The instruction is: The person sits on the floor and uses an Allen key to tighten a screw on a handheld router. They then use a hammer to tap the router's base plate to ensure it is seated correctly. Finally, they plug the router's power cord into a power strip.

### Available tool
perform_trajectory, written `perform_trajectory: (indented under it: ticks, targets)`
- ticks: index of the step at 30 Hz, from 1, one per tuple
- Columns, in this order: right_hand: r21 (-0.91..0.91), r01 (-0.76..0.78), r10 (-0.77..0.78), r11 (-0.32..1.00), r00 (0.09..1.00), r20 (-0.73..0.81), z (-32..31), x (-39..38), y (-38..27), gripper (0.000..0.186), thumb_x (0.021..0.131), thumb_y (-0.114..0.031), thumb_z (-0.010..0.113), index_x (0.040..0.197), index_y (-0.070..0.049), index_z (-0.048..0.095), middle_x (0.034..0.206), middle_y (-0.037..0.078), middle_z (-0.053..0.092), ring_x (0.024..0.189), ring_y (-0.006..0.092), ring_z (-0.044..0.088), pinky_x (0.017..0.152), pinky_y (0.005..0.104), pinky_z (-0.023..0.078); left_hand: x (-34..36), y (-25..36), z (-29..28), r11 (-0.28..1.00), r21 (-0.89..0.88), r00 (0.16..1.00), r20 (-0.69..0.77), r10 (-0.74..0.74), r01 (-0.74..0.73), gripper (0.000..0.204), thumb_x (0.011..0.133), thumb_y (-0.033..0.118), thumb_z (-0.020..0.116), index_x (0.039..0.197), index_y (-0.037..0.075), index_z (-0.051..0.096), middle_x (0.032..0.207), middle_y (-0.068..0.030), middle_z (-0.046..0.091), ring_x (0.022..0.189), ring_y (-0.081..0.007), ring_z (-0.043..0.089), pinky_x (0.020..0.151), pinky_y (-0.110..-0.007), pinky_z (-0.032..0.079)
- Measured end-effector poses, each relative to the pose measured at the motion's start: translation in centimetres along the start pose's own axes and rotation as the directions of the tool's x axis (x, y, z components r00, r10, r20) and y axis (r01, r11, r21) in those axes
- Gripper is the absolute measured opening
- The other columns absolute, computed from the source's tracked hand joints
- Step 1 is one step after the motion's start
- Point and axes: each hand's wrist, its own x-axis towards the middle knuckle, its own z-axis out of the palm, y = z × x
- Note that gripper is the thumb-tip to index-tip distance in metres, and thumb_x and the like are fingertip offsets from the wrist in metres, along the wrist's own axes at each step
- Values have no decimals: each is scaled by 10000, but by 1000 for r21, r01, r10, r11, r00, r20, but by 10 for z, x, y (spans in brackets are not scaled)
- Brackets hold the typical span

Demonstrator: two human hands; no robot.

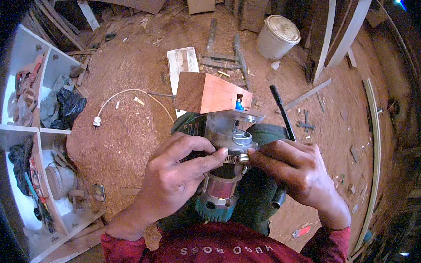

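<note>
A router (217, 193) with a teal motor end and a silver metal base lies across my lap, its motor end toward me. My left hand (172, 174) grips the router's collar from the left, thumb and index finger pressed near the toothed ring. From the other side, the closed fingers of my right hand (291, 167) pinch the right edge of the collar by a small metal fitting. Beyond the base is an orange-brown wooden block (220, 94). A blue bit (239, 104) shows in a notch of the block. My fingertips hide part of the collar.
A dark pipe (279, 104) runs beneath my right hand. A cord with a white plug (97, 121) curves over the sawdust-covered floor. Shelves (41, 126) holding tools and bags stand left. Clamps (226, 59), a white bucket (278, 36) and leaning boards (331, 30) are farther off.
</note>
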Motion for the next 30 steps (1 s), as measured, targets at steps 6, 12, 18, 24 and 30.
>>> perform_trajectory:
  ticks: [6, 12, 18, 24, 30]
  targets:
    - [-6, 143, -143, 990, 989, 28, -2, 1, 6, 327, 739, -130, 630, 1048, -27, 654, 925, 68, 589, 773, 218, 662, 567, 340, 550, 11, 5, -11, 1000, 19, 989, 145, -11, 9, 475, 666, -113, 673, 1060, 137, 761, 947, -63, 629, 871, -241, 634, 739, -337, 530]
    - [29, 87, -88, 996, 996, 16, 1, 2, 5, 401, 746, -147, 645, 1140, -77, 679, 920, 68, 628, 726, 241, 669, 582, 352, 546, 7, 2, -5, 994, 71, 994, 73, 77, -82, 420, 683, 19, 705, 1087, 127, 742, 963, -59, 592, 835, -256, 585, 727, -358, 514]
    - [136, 56, -58, 989, 998, 13, 4, 6, 13, 347, 725, -144, 686, 1071, -140, 707, 935, 41, 637, 742, 246, 674, 588, 348, 546, 7, 16, 3, 987, 152, 998, 9, 55, -55, 439, 657, 81, 765, 1090, 156, 748, 940, -69, 557, 834, -253, 570, 727, -360, 504]
    - [168, 29, -27, 985, 1000, -14, 5, 8, 16, 231, 744, -151, 691, 974, -141, 714, 938, 52, 645, 740, 268, 672, 587, 374, 539, 5, 24, 13, 985, 171, 998, -62, 18, -7, 363, 686, 115, 800, 1043, 169, 759, 893, -57, 537, 789, -245, 555, 689, -357, 490]
    - [299, 0, 66, 954, 975, -212, 20, -2, 24, 254, 712, -166, 814, 942, -99, 726, 850, 79, 669, 714, 266, 668, 601, 349, 529, 19, 33, 19, 984, 156, 991, -117, -65, 83, 239, 676, 157, 826, 899, 120, 749, 825, -61, 547, 745, -243, 562, 621, -355, 468]
